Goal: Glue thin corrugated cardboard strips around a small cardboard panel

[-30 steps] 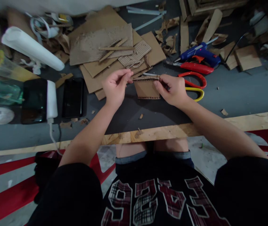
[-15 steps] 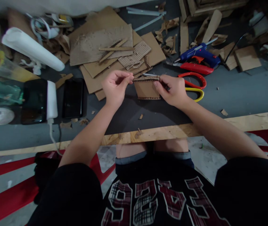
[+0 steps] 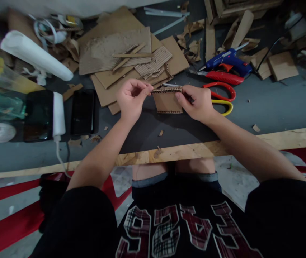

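Note:
A small cardboard piece (image 3: 168,102) is held over the table's front part, corrugated edging showing along its near side. Along its far edge runs a corrugated cardboard strip (image 3: 166,90). My left hand (image 3: 133,97) pinches the strip's left end between thumb and fingertips. My right hand (image 3: 196,102) is closed on the right side of the cardboard piece and the strip's right end, thumb on the flat face. The fingers curled behind it are partly hidden. Just right of that hand lie scissors (image 3: 226,103) with one red and one yellow handle, blades mostly hidden.
Stacked cardboard sheets (image 3: 115,46) lie beyond my hands. At right are a blue glue gun (image 3: 222,61) and a red utility knife (image 3: 224,77). A black phone (image 3: 83,111), a white paper roll (image 3: 36,55) and bottles stand left. The table's wooden edge (image 3: 179,152) is nearest me.

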The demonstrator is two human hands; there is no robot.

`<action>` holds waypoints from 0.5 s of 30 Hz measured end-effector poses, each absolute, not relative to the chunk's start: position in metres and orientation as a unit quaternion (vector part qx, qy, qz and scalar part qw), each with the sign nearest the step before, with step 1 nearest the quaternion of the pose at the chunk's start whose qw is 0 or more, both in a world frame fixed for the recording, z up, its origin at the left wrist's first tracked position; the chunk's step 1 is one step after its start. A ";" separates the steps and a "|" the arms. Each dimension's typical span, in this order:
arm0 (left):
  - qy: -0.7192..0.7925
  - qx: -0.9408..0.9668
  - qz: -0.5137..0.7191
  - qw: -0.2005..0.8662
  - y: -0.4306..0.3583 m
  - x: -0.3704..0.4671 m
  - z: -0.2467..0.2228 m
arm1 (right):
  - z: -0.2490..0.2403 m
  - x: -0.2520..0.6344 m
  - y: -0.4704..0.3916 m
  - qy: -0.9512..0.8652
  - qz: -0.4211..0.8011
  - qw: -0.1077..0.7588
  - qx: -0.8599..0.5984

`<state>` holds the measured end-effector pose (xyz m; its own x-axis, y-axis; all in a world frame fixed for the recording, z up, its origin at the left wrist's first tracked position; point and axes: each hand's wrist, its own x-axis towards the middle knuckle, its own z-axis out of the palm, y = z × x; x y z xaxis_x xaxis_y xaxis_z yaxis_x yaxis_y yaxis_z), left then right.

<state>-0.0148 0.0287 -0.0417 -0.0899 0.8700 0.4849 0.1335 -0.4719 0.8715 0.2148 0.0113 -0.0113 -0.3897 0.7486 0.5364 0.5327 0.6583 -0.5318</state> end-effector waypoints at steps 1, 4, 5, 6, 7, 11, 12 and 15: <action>0.417 0.605 0.609 0.300 0.029 -0.015 -0.042 | -0.011 0.215 0.011 -0.822 0.138 0.393 -0.389; 0.418 0.608 0.607 0.297 0.028 -0.015 -0.042 | -0.011 0.215 0.011 -0.821 0.139 0.390 -0.392; 0.419 0.607 0.607 0.298 0.028 -0.015 -0.041 | -0.011 0.214 0.012 -0.821 0.139 0.388 -0.394; 0.421 0.605 0.607 0.298 0.028 -0.015 -0.041 | -0.012 0.214 0.012 -0.821 0.138 0.387 -0.396; 0.423 0.604 0.606 0.297 0.028 -0.015 -0.040 | -0.012 0.214 0.012 -0.821 0.139 0.386 -0.398; 0.429 0.598 0.611 0.291 0.029 -0.014 -0.039 | -0.012 0.214 0.011 -0.818 0.142 0.384 -0.405; 0.427 0.596 0.615 0.290 0.029 -0.014 -0.038 | -0.012 0.214 0.011 -0.818 0.143 0.383 -0.405; 0.427 0.593 0.617 0.291 0.029 -0.014 -0.039 | -0.012 0.214 0.011 -0.816 0.148 0.379 -0.411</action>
<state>-0.0141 0.0286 -0.0390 -0.1277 0.8660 0.4835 0.1475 -0.4655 0.8727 0.2143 0.0110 -0.0116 -0.3750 0.7824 0.4972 0.5578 0.6189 -0.5531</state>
